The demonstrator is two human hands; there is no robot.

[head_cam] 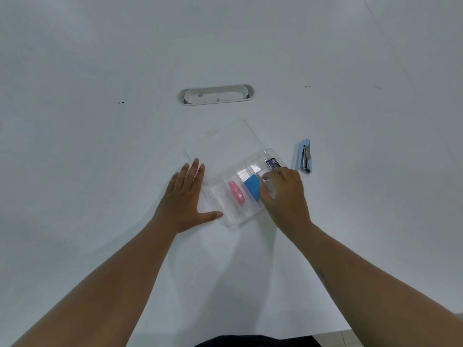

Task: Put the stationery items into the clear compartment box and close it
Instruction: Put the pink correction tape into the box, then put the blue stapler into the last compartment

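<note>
The clear compartment box [226,216] lies open on the white table, its lid [225,141] folded back flat behind it. A pink item [236,192] lies in one compartment and a blue item [251,187] in the one to its right. A small dark-printed pack [271,163] sits at the box's right end. My left hand [186,199] rests flat with spread fingers against the box's left side. My right hand [285,194] is over the right compartments, fingers curled on a pale item [268,185] that is mostly hidden. A light blue stapler [304,156] lies on the table right of the box.
An oval cable port [216,94] is set in the table behind the box. Small dark dots [121,102] mark the tabletop left of the port, and another pair of dots [307,86] sits right of it. The near table edge [333,330] runs along the bottom right.
</note>
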